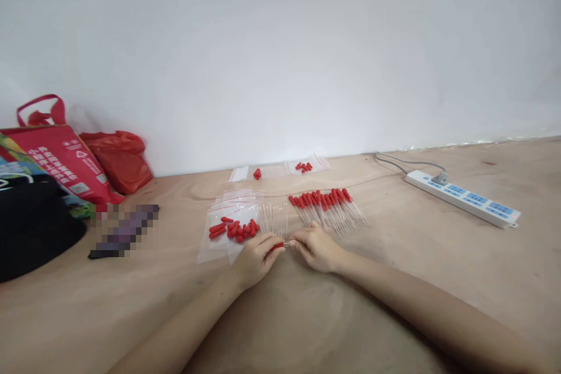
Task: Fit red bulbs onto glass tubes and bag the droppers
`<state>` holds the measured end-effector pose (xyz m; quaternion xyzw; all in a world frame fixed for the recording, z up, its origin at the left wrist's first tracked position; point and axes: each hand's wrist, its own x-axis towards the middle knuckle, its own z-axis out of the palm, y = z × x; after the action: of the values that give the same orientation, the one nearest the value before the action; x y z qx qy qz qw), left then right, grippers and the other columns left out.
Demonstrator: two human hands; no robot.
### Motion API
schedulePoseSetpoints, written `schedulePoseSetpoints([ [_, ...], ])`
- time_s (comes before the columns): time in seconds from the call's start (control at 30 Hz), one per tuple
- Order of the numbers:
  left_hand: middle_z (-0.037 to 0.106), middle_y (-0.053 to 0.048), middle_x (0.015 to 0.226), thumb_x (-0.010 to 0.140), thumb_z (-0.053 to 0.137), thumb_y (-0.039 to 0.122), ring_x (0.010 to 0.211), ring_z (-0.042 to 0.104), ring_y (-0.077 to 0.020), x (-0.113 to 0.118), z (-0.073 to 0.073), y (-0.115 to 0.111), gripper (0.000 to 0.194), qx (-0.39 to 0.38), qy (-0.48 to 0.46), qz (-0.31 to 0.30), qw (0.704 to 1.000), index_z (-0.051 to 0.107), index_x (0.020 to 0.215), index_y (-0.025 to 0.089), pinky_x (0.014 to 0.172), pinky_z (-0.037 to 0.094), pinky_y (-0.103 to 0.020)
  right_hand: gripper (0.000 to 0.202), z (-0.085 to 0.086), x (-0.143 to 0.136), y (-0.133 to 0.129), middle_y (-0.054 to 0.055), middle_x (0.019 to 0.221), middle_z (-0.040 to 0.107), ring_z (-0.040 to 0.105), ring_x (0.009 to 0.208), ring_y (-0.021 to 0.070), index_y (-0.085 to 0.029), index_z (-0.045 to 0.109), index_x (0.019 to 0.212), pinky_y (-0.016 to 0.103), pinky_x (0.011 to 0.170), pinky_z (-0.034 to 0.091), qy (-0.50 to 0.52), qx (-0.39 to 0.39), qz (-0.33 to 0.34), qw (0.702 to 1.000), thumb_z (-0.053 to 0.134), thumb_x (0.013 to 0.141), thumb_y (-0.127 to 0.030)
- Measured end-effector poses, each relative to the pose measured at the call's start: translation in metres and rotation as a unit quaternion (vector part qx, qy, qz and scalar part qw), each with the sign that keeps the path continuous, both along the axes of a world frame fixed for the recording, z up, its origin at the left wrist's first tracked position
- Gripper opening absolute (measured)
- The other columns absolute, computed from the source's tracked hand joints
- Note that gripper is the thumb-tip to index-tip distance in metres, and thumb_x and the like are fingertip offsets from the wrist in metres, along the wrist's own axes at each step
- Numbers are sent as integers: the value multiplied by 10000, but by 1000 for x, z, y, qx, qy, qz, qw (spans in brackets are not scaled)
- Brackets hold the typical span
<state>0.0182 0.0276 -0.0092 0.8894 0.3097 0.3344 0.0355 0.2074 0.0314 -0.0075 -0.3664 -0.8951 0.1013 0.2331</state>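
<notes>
My left hand [255, 258] is closed on a small red cap [277, 246] between thumb and fingers. Facing it, my right hand [319, 247] pinches a thin pale stick [286, 244] whose end meets the cap; whether it is inside cannot be made out. Loose red caps [239, 230] lie on clear zip bags [236, 203] just beyond my left hand. A row of bare sticks [274, 218] lies past the gap between my hands. Beyond my right hand lie several sticks with red ends [326, 200], side by side.
Near the wall are more small bags with red pieces [303, 167]. A white power strip [464, 197] with a plugged-in cord lies at right. Red bags [118, 160], a black hat [37, 225] and a blurred dark flat object [127, 232] occupy the left of the wooden table [394, 315].
</notes>
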Motion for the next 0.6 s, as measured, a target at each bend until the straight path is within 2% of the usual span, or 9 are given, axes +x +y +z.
schedulePoseSetpoints([
  [0.1, 618, -26, 748, 864, 421, 237, 697, 555, -142, -4, 2, 3, 172, 33, 28, 16, 999, 581, 839, 180, 665, 428, -270, 193, 6, 1, -2, 34, 811, 627, 518, 774, 143, -191, 591, 877, 278, 671, 226, -42, 48, -1, 998, 405, 859, -239],
  [0.2, 625, -43, 858, 841, 470, 266, 817, 548, -179, -11, 3, 5, 181, 69, 41, 61, 995, 574, 971, 194, 751, 399, -324, 178, 12, 7, -1, 49, 796, 624, 509, 792, 157, -184, 615, 842, 302, 698, 222, -70, 68, -30, 995, 441, 832, -218],
  [0.3, 592, -74, 985, 810, 508, 291, 936, 510, -219, -18, 3, 6, 312, 89, 43, 126, 987, 514, 1106, 192, 808, 371, -361, 195, 18, 21, 12, 54, 840, 637, 521, 829, 167, -190, 628, 830, 304, 720, 236, -41, 40, -149, 987, 437, 818, -224],
  [0.4, 598, -56, 945, 809, 490, 266, 913, 517, -210, -22, 2, 6, 231, 85, 50, 143, 985, 556, 1023, 207, 806, 368, -354, 227, 22, 41, 33, 50, 869, 651, 545, 852, 178, -200, 626, 862, 290, 722, 270, -3, -12, -312, 950, 409, 813, -247],
  [0.47, 603, -49, 917, 801, 490, 249, 893, 523, -207, -22, 1, 7, 187, 79, 51, 152, 984, 574, 962, 207, 801, 367, -352, 235, 20, 51, 46, 57, 874, 657, 560, 857, 194, -196, 613, 899, 294, 714, 284, 0, -36, -391, 920, 403, 806, -246],
  [0.53, 604, -50, 908, 780, 507, 238, 882, 525, -212, -22, 1, 7, 179, 66, 50, 171, 982, 569, 944, 201, 789, 368, -354, 239, 16, 56, 54, 61, 879, 659, 565, 871, 209, -192, 596, 930, 304, 719, 290, -8, -49, -427, 903, 402, 801, -243],
  [0.6, 603, -52, 903, 755, 529, 239, 871, 527, -219, -21, 1, 7, 181, 47, 49, 197, 978, 555, 927, 193, 773, 367, -358, 240, 10, 58, 57, 68, 882, 659, 566, 877, 218, -182, 579, 952, 316, 736, 290, -23, -56, -435, 898, 405, 799, -244],
])
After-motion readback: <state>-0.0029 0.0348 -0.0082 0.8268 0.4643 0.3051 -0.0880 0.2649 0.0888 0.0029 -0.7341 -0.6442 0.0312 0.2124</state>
